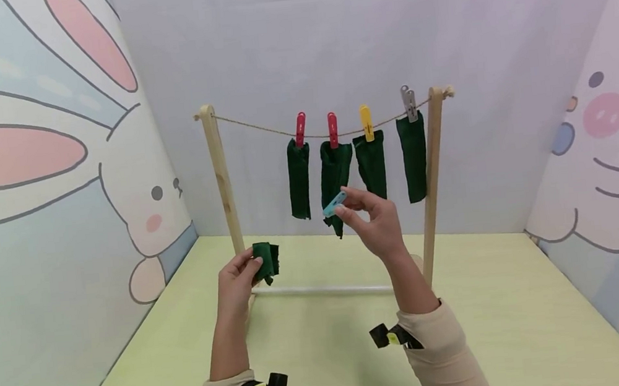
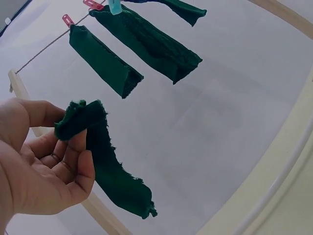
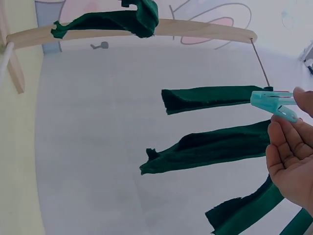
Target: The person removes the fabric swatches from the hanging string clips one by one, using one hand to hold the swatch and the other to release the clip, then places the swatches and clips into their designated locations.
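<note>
Pinching a green cloth (image 1: pixel 262 259) between thumb and fingers, the left hand (image 1: pixel 237 279) is near the left wooden post (image 1: pixel 222 179); the right hand (image 1: pixel 378 227) pinches a light-blue clothespin (image 1: pixel 335 204) in front of four hanging green strips (image 1: pixel 300 181), each pegged to a sagging rope (image 1: pixel 255 126).

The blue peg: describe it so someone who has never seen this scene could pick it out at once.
Find the wooden frame with a rope strung across its top. In front of the hanging green cloths, the right hand pinches the blue peg. Unlike the red pegs, yellow peg and grey peg, it is light blue and off the rope.
</note>
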The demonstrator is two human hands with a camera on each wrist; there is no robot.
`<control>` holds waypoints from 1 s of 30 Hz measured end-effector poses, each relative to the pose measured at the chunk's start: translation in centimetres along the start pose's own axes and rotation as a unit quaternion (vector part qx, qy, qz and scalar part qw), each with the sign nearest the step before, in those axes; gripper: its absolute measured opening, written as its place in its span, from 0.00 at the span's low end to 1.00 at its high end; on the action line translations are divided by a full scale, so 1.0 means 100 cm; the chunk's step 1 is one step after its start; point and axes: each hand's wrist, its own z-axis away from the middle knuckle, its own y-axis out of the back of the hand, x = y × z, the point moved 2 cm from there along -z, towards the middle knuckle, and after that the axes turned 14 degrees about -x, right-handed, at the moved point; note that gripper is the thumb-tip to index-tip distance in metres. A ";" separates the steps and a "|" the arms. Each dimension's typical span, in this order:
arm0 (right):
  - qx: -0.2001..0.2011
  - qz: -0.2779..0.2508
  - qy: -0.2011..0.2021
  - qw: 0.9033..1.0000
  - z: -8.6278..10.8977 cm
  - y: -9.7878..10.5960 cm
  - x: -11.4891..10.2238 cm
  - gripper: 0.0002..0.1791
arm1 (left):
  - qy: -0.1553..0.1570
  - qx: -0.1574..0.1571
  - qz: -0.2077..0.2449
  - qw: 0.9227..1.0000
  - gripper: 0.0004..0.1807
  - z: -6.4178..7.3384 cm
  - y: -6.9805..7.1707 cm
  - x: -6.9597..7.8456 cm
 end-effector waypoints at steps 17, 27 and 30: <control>0.051 -0.030 -0.113 0.992 0.052 -0.005 0.017 0.18 | 0.000 0.005 0.021 1.000 0.19 0.019 0.006 -0.014; 0.091 -0.106 -0.214 0.967 0.091 -0.007 0.062 0.15 | 0.019 -0.001 0.026 0.999 0.19 0.025 0.011 -0.040; 0.082 -0.108 -0.224 0.965 0.097 -0.007 0.067 0.15 | 0.023 -0.002 0.018 1.000 0.19 0.024 0.013 -0.045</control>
